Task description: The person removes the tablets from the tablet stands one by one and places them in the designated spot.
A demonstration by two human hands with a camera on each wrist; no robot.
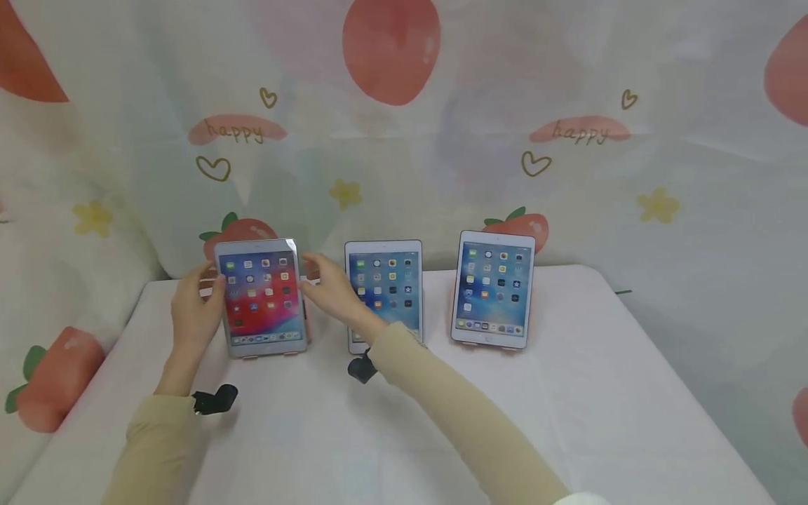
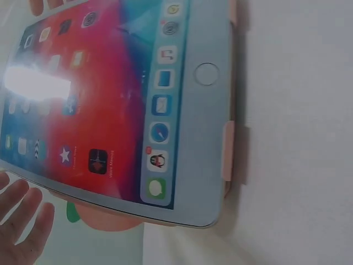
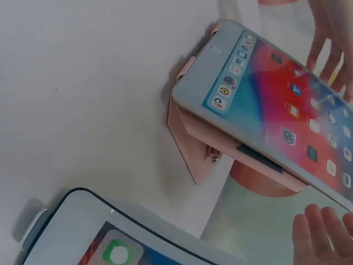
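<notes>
A white tablet (image 1: 261,298) with a red and blue screen leans on a pink stand (image 3: 193,143) at the left of the table. My left hand (image 1: 197,305) is beside its left edge, with the fingers spread and loosely bent in the left wrist view. Across from it, my right hand (image 1: 331,287) reaches to the tablet's right edge, thumb and forefinger apart. In the right wrist view, the fingers (image 3: 317,229) of this hand show close to the tablet's side. Neither hand grips the tablet. My right forearm partly hides the middle tablet (image 1: 381,270).
A third tablet (image 1: 492,287), with a blue screen, leans on its stand to the right. White cloth covers the table (image 1: 284,435). A curtain (image 1: 442,168) printed with strawberries hangs behind. Each wrist carries a small black device (image 1: 217,400).
</notes>
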